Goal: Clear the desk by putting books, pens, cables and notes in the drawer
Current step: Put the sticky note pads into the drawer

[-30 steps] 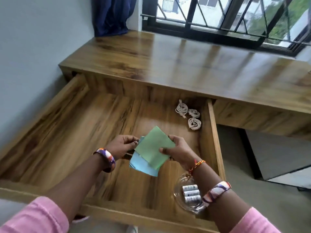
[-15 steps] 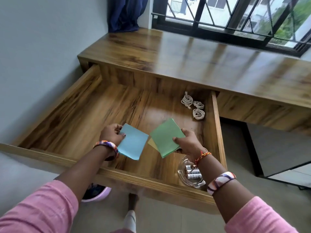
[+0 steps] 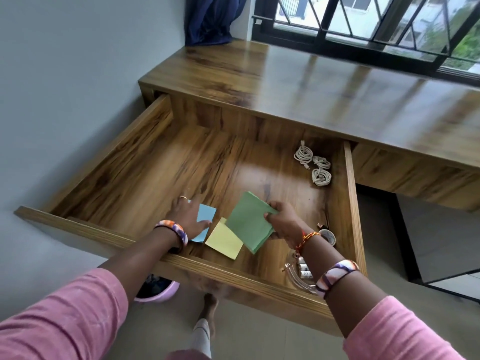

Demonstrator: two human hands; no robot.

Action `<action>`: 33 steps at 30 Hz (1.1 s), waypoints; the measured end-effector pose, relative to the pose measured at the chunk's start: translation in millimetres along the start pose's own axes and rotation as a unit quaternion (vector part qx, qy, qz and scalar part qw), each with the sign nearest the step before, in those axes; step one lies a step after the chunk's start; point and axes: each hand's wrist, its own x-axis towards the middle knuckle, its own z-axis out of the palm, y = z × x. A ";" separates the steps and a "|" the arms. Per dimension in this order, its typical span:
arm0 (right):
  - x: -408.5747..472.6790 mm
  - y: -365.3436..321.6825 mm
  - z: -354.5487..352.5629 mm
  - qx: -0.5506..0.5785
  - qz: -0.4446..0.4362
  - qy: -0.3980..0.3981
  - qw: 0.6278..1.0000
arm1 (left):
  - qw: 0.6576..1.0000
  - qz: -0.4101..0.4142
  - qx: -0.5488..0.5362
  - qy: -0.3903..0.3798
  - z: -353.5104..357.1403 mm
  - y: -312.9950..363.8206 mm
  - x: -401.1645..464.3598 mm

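While the left hand lies flat with a released grip on the blue note, the right hand, pinching the green notes, should lower them flat beside the yellow note in the drawer.

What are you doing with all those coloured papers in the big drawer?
A person in pink sleeves is putting square paper notes into the open wooden drawer. The left hand rests flat on the blue note on the drawer floor. The right hand pinches the green note, with the yellow note lying partly under it. Three coiled white cables sit in the back right corner, and a clear glass bowl sits near the front.
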 end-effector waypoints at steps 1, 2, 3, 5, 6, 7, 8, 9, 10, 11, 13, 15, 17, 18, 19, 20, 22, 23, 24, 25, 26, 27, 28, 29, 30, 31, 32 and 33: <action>4.8 2.3 -4.6 -0.044 -0.011 0.018 0.999 | 1.000 0.020 0.007 -0.023 2.4 2.5 -1.0; 8.5 4.8 -9.6 -0.102 -0.026 0.032 0.994 | 0.999 0.035 0.018 -0.038 4.2 4.8 -1.1; 10.0 7.1 -13.8 -0.166 -0.038 0.040 0.985 | 0.998 0.042 0.031 -0.045 5.7 7.9 -1.8; 7.0 10.4 -17.4 -0.284 -0.053 0.028 0.957 | 0.996 0.052 0.057 -0.050 9.5 12.8 -2.0; 5.4 13.7 -16.0 -0.334 -0.063 0.014 0.940 | 0.994 0.057 0.074 -0.056 10.5 14.5 -2.3; 2.3 17.4 -12.7 -0.384 -0.076 0.006 0.920 | 0.992 0.062 0.090 -0.066 11.7 15.7 -2.9; -0.3 21.6 -8.0 -0.431 -0.094 0.010 0.897 | 0.990 0.067 0.101 -0.077 11.9 16.8 -3.7; -3.0 25.7 -3.0 -0.472 -0.112 0.022 0.874 | 0.988 0.070 0.107 -0.085 11.3 17.6 -4.7; -6.0 28.9 2.4 -0.500 -0.128 0.033 0.856 | 0.987 0.071 0.110 -0.090 10.8 18.1 -5.8; -8.8 30.8 7.2 -0.516 -0.137 0.033 0.845 | 0.987 0.073 0.113 -0.089 9.7 18.7 -6.3; -15.8 33.7 16.2 -0.523 -0.143 0.006 0.840 | 0.987 0.066 0.118 -0.087 9.3 18.2 -8.2; -22.3 35.9 21.6 -0.521 -0.142 -0.023 0.841 | 0.987 0.053 0.122 -0.092 9.7 17.0 -9.8; -26.9 38.7 23.8 -0.517 -0.146 -0.029 0.843 | 0.986 0.041 0.126 -0.101 9.2 14.6 -11.8; -28.6 39.6 23.8 -0.518 -0.152 -0.028 0.842 | 0.986 0.037 0.125 -0.108 8.3 13.4 -13.1; -30.3 40.6 23.9 -0.519 -0.158 -0.029 0.839 | 0.986 0.032 0.122 -0.113 7.4 11.9 -13.9; -32.4 41.6 23.9 -0.520 -0.161 -0.029 0.839 | 0.986 0.028 0.117 -0.116 6.9 11.0 -14.3; -35.5 43.6 23.5 -0.516 -0.162 -0.030 0.840 | 0.985 0.041 0.113 -0.122 7.6 11.4 -13.1; -36.4 45.0 23.4 -0.514 -0.160 -0.031 0.842 | 0.983 0.060 0.117 -0.127 9.0 12.9 -12.0; -37.0 46.3 23.2 -0.511 -0.157 -0.030 0.845 | 0.980 0.082 0.122 -0.133 10.7 14.7 -10.8; -37.5 47.5 22.9 -0.507 -0.152 -0.029 0.848 | 0.976 0.105 0.132 -0.137 12.1 16.6 -10.2; -37.7 48.1 22.5 -0.504 -0.149 -0.028 0.850 | 0.972 0.124 0.146 -0.133 12.7 18.3 -9.7; -37.9 48.8 22.1 -0.503 -0.146 -0.026 0.852 | 0.970 0.137 0.163 -0.122 12.3 19.6 -9.8; -37.9 49.3 21.7 -0.502 -0.145 -0.023 0.852 | 0.968 0.144 0.178 -0.105 11.4 20.4 -9.7; -37.4 50.0 21.3 -0.501 -0.145 -0.022 0.853 | 0.967 0.146 0.189 -0.090 9.8 20.5 -9.4; -37.3 50.6 21.3 -0.499 -0.145 -0.023 0.854 | 0.967 0.143 0.194 -0.080 8.1 19.9 -9.6; -36.8 51.2 21.5 -0.498 -0.144 -0.027 0.855 | 0.968 0.139 0.194 -0.077 6.8 18.9 -9.5; -36.4 51.8 21.9 -0.497 -0.145 -0.031 0.855 | 0.968 0.137 0.194 -0.077 5.8 17.8 -9.7; -35.7 52.1 22.6 -0.497 -0.146 -0.035 0.855 | 0.967 0.141 0.197 -0.077 5.6 17.1 -9.8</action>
